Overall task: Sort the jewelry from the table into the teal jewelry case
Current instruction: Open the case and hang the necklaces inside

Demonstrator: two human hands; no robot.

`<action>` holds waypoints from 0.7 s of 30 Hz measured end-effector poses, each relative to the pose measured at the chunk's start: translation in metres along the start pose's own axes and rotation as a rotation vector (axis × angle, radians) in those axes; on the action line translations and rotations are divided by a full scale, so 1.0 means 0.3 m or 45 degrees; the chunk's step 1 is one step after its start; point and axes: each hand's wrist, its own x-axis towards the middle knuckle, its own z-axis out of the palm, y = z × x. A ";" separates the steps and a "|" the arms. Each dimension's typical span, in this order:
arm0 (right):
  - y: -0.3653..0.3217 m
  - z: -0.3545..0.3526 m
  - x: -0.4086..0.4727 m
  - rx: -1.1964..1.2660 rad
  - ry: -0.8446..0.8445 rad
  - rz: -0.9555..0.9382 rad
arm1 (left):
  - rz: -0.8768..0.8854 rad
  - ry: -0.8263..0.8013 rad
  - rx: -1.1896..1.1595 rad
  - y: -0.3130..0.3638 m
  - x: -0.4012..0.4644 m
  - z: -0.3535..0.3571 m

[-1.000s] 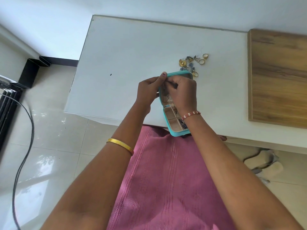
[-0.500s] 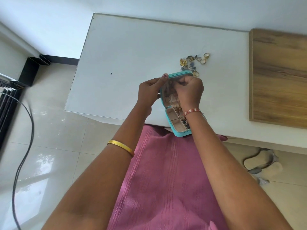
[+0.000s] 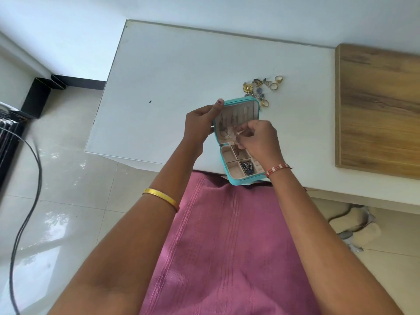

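Note:
The teal jewelry case (image 3: 241,181) lies open at the white table's near edge, its lid (image 3: 241,101) raised and its beige compartments showing. Blue pieces fill one compartment (image 3: 247,167). My left hand (image 3: 200,123) grips the lid's left edge, thumb at the top corner. In front of the lid's lower half, my right hand (image 3: 259,138) pinches a small gold piece (image 3: 237,133) between its fingertips; what kind of piece it is stays unclear. A heap of loose jewelry (image 3: 261,88), gold rings, a gold flower and blue pieces, lies on the table just beyond the case.
A wooden board (image 3: 377,110) covers the right part of the white table (image 3: 172,87). Black cables (image 3: 27,201) trail over the tiled floor at left. Sandals (image 3: 354,226) sit under the table at right. Pink fabric covers my lap.
My right hand has come down from the lid's top edge to its lower half, uncovering the lid's inside. My left hand has stayed on the lid's left edge.

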 end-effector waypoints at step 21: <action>0.132 -0.034 -0.060 -0.182 0.157 0.105 | 0.123 -0.048 0.112 -0.070 -0.028 -0.005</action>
